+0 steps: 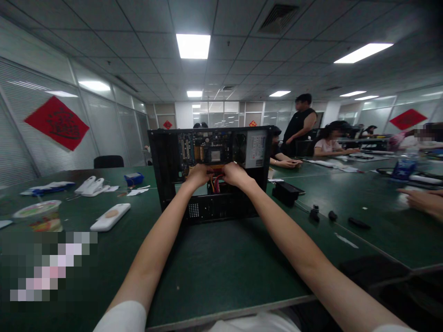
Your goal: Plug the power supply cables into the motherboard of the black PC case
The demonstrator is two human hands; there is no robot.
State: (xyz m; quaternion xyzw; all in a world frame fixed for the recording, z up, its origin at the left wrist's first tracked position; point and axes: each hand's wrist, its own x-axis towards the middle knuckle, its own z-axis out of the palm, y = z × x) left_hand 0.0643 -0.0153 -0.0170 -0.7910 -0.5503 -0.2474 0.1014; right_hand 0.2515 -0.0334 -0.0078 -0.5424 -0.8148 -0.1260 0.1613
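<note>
Computer case (228, 207), on green table (194, 272): reached into with left hand (199, 175) and right hand (236, 175), around red and yellow cables (217, 184); could not tell whether gripping anything.

Looked out from the wearer's head, above the near edge of the green table (204, 265), forward and somewhat down between the left forearm (164, 230) and right forearm (287, 230). Faced the open side of the computer case (216, 210) almost squarely, from close by. Took in a wide sweep, from table below to tiled ceiling (238, 20) above, with glass partitions (218, 110) far behind.
</note>
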